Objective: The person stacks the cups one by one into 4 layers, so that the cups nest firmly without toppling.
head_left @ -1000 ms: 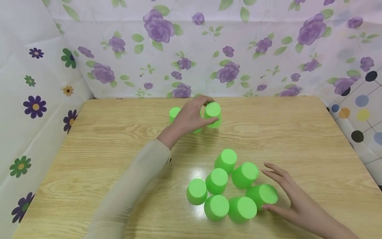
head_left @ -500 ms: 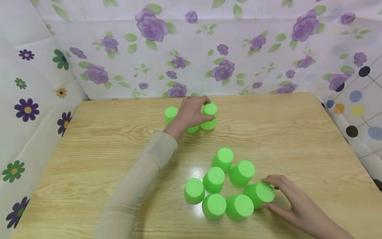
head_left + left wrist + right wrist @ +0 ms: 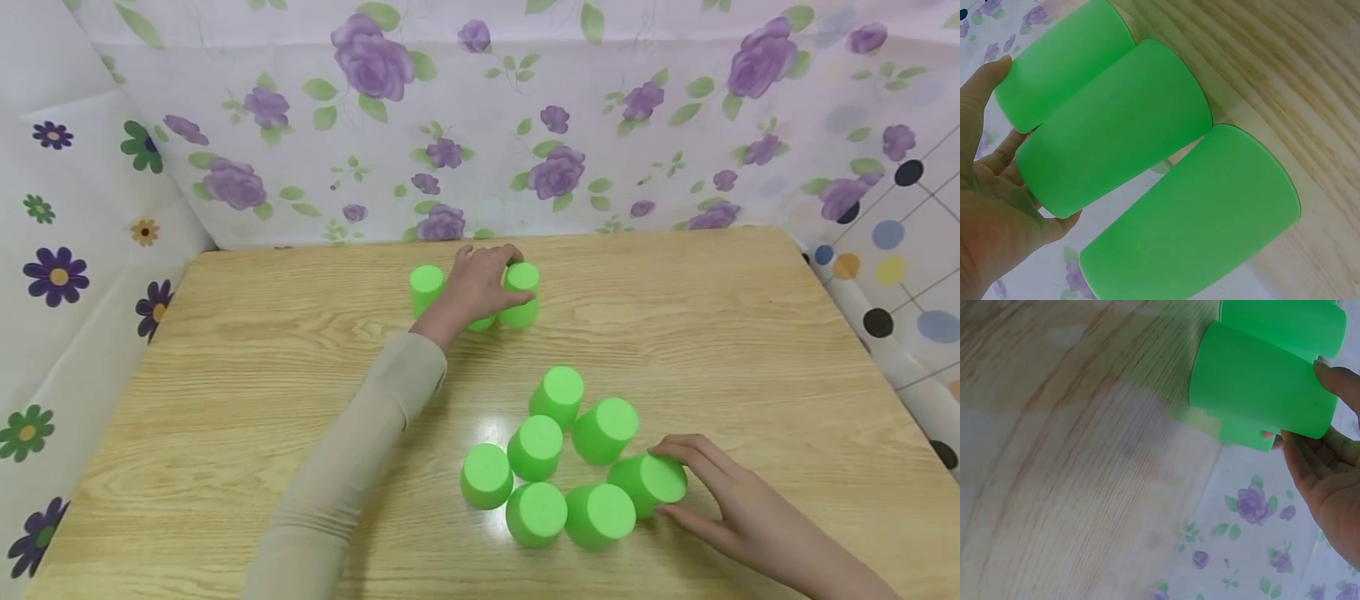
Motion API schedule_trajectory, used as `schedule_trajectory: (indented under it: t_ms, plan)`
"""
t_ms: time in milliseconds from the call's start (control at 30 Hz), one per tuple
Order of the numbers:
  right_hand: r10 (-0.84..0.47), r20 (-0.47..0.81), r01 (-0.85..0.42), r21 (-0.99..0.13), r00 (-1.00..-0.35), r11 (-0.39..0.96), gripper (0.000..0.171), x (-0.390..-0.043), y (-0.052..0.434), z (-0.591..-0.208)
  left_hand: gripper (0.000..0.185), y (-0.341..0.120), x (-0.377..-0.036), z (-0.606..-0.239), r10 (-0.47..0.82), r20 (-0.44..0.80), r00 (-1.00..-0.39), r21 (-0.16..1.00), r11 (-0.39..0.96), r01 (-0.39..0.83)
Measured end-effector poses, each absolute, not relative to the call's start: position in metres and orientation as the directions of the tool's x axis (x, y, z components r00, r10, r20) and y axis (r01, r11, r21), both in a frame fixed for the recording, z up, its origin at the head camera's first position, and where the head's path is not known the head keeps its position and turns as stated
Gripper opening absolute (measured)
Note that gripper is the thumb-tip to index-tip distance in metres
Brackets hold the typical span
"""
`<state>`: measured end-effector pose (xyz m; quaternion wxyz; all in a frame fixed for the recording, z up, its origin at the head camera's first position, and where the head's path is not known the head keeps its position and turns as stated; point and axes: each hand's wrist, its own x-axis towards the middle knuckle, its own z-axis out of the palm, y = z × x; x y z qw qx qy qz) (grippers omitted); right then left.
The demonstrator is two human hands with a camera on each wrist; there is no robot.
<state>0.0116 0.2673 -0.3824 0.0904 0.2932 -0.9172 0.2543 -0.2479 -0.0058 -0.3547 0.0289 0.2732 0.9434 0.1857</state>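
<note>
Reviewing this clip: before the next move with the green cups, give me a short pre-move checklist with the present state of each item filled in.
1. Left hand has hold of a cup in the far row: ok; its fingers curl round the middle cup, mostly hidden in the head view.
2. Far row stands mouth-down on the wooden table, side by side: ok.
3. Right hand has contact with the near cluster's rightmost cup: ok; thumb and fingertips on its sides.
4. That cup free of its neighbours: not ok; it sits against the next cup.
5. Near cluster all mouth-down: ok.
6. Firmness of either grip: cannot tell.
</note>
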Motion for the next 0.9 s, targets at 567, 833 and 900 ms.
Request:
schedule_trajectory:
  t_ms: [567, 833, 900]
  plan:
    - [-0.51, 0.198, -0.534, -0.497, -0.837, 0.684, 0.059, 0.0087, 0.2705, -0.3772, 0.058, -0.0032, -0.2527, -0.3555, 0.529, 0.01, -0.848, 0.369, 0.787, 0.495]
    - [-0.531, 0.243, -0.579, -0.445, -0.812, 0.683, 0.062, 0.0059, 0.2707, -0.3738, 0.059, -0.0028, -0.2538, -0.3542, 0.531, 0.005, -0.847, 0.397, 0.776, 0.489]
    - [-0.526, 0.23, -0.571, -0.426, -0.819, 0.702, 0.062, 0.0073, 0.2707, -0.3739, 0.058, -0.0035, -0.2529, -0.3546, 0.529, -0.005, -0.849, 0.406, 0.777, 0.481]
